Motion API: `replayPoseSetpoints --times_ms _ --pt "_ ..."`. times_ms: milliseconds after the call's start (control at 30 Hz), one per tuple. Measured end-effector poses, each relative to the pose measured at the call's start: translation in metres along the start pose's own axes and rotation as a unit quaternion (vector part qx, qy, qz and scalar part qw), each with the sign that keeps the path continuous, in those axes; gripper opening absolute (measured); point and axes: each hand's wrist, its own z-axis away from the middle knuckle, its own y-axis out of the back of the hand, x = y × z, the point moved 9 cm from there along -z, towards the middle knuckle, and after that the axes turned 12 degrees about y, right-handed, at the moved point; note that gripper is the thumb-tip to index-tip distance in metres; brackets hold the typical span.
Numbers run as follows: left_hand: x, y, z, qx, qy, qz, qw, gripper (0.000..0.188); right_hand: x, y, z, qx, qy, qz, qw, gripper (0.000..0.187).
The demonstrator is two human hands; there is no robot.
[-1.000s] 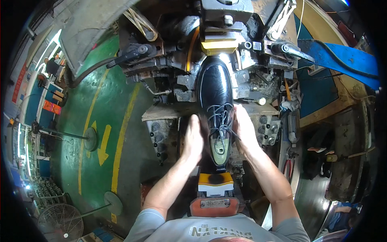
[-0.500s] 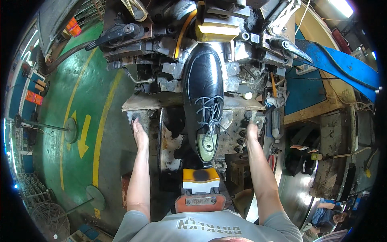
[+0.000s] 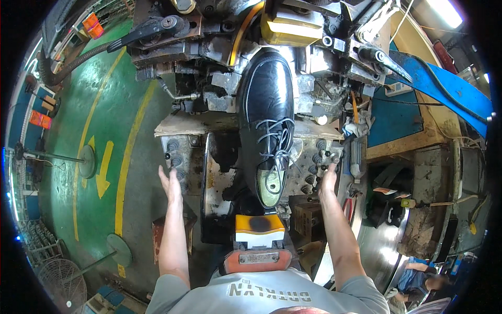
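Observation:
A black laced shoe (image 3: 269, 112) sits on a last in the big grey machine (image 3: 219, 63), toe pointing away from me. My left hand (image 3: 171, 183) is flat with fingers straight, at the left panel of round knobs (image 3: 175, 154). My right hand (image 3: 328, 175) rests its fingertips on the right panel of knobs (image 3: 316, 162). Neither hand holds anything. Both are well apart from the shoe, one on each side.
An orange and yellow block (image 3: 259, 230) stands just in front of my chest. The green floor with yellow arrows (image 3: 104, 162) lies left. A blue bench (image 3: 397, 115) and a metal drum (image 3: 381, 246) are right; another person (image 3: 423, 280) is at lower right.
My hands left the shoe's sides and spread outward to the knob panels left and right. The view has shifted closer to the machine.

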Motion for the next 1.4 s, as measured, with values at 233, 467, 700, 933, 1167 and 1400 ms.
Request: replayPoseSetpoints --times_ms 233,467,700,933,1167,1400 --pt "-0.016 -0.016 0.007 -0.115 -0.008 0.041 0.992 0.072 0.059 0.043 -0.001 0.041 0.066 0.085 0.993 0.052" --pt "-0.041 -0.007 0.003 0.009 0.02 -0.004 1.0 0.072 0.059 0.062 0.003 0.066 0.143 0.199 0.967 0.052" --pt "-0.001 0.006 0.0 0.104 -0.073 0.026 0.991 0.07 -0.013 0.025 0.045 0.039 0.26 0.193 0.945 0.044" --pt "0.081 -0.016 0.055 -0.002 -0.127 0.134 0.983 0.063 -0.087 -0.047 0.103 -0.167 0.18 -0.127 0.961 0.037" --pt "0.19 -0.125 0.277 -0.555 -0.127 0.124 0.813 0.121 -0.177 -0.173 0.18 -0.393 0.075 -0.248 0.882 0.047" --pt "0.199 -0.136 0.28 -0.488 -0.287 -0.014 0.824 0.136 -0.2 -0.205 0.209 -0.377 -0.023 -0.396 0.837 0.047"
